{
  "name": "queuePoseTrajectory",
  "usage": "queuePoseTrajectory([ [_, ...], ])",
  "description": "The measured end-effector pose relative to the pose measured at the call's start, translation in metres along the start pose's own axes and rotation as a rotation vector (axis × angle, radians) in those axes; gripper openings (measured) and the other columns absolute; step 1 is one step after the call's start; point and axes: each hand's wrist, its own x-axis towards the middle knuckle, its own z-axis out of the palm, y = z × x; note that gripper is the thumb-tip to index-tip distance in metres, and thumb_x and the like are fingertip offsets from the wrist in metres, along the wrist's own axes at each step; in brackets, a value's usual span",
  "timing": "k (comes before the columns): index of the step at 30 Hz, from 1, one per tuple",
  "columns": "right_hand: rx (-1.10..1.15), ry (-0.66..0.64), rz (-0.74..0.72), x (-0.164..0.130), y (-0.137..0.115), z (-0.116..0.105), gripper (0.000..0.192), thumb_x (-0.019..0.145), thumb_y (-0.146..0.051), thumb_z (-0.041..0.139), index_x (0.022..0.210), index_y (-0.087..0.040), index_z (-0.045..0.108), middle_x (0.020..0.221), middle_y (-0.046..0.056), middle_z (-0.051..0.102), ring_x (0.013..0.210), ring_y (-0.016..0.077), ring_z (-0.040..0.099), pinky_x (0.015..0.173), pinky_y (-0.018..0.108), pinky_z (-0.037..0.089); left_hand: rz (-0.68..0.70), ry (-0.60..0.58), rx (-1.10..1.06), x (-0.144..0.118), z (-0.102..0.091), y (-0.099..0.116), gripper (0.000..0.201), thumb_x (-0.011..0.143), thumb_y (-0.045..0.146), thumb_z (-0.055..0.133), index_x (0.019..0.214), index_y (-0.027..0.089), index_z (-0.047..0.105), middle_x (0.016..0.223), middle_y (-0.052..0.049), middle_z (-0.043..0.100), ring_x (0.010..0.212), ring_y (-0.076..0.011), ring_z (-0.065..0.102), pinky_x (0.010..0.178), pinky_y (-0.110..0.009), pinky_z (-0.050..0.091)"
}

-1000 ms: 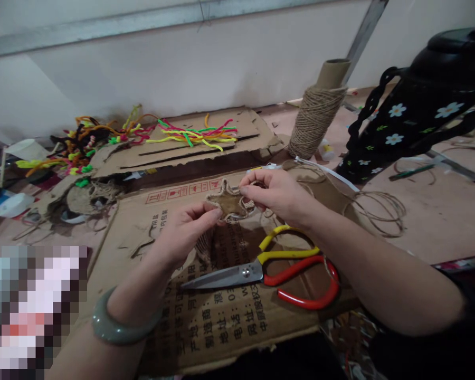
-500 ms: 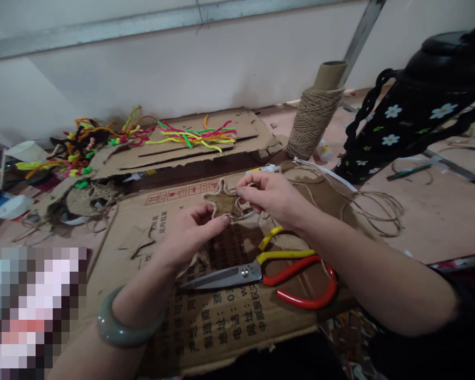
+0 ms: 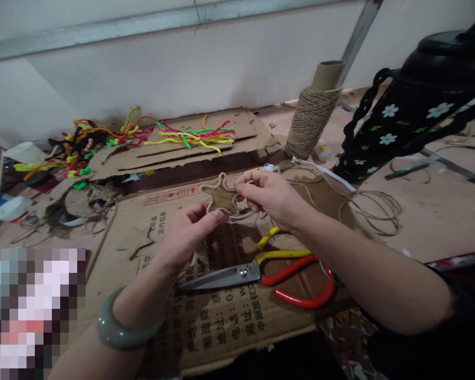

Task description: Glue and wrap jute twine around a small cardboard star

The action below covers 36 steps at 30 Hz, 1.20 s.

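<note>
At frame centre, the left hand (image 3: 190,232) and right hand (image 3: 267,195) both pinch a twine-edged cardboard star (image 3: 220,198), seemingly light, bendable, best held at its points.

Soft, even indoor light falls from above, leaving the scene moderately dim with muted colour. The wall (image 3: 206,68) at 12 o'clock is the brightest area, without glare. Shadows under the hands are faint and diffuse. Wide-angle distortion bends lines at the edges. A pixelated block (image 3: 34,311) covers 8 o'clock. Fine detail is slightly soft and grainy.
</note>
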Motion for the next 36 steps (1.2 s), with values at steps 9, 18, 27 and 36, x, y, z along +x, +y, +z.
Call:
queuePoseTrajectory([
  [9, 0.162, 0.017, -0.037, -0.001, 0.000, 0.002, 0.007, 0.072, -0.015, 0.059, 0.069, -0.015, 0.053, 0.048, -0.009, 0.049, 0.035, 0.0002, 0.036, 0.034, 0.014, 0.023, -0.012, -0.011, 0.010, 0.000, 0.004, -0.005, 0.015, 0.067, 0.033, 0.074, 0.071, 0.018, 0.073, 0.070, -0.004, 0.070, 0.075, -0.0157, 0.062, 0.078, -0.028, 0.047],
  [18, 0.145, -0.003, -0.050, -0.002, 0.004, 0.005, 0.008, 0.072, -0.019, 0.061, 0.073, -0.014, 0.055, 0.054, -0.007, 0.054, 0.038, 0.0002, 0.038, 0.036, 0.014, 0.029, -0.024, -0.032, 0.015, 0.001, 0.003, -0.007, 0.016, 0.069, 0.034, 0.073, 0.068, 0.017, 0.073, 0.068, -0.004, 0.070, 0.072, -0.0147, 0.061, 0.075, -0.026, 0.046],
  [27, 0.090, 0.004, -0.064, -0.002, 0.006, 0.009, 0.007, 0.075, -0.019, 0.057, 0.071, -0.016, 0.052, 0.048, -0.009, 0.046, 0.038, 0.0015, 0.038, 0.038, 0.015, 0.030, -0.040, 0.005, 0.037, 0.001, 0.003, -0.006, 0.016, 0.068, 0.033, 0.073, 0.067, 0.016, 0.073, 0.070, -0.005, 0.070, 0.069, -0.0151, 0.060, 0.071, -0.026, 0.045],
  [36, 0.070, 0.042, -0.098, -0.002, 0.011, 0.012, 0.006, 0.075, -0.021, 0.057, 0.074, -0.016, 0.054, 0.049, -0.009, 0.046, 0.039, 0.0022, 0.039, 0.040, 0.016, 0.032, -0.039, 0.034, 0.016, 0.001, 0.006, -0.005, 0.015, 0.066, 0.031, 0.074, 0.067, 0.016, 0.073, 0.068, -0.004, 0.070, 0.067, -0.0141, 0.059, 0.070, -0.026, 0.045],
])
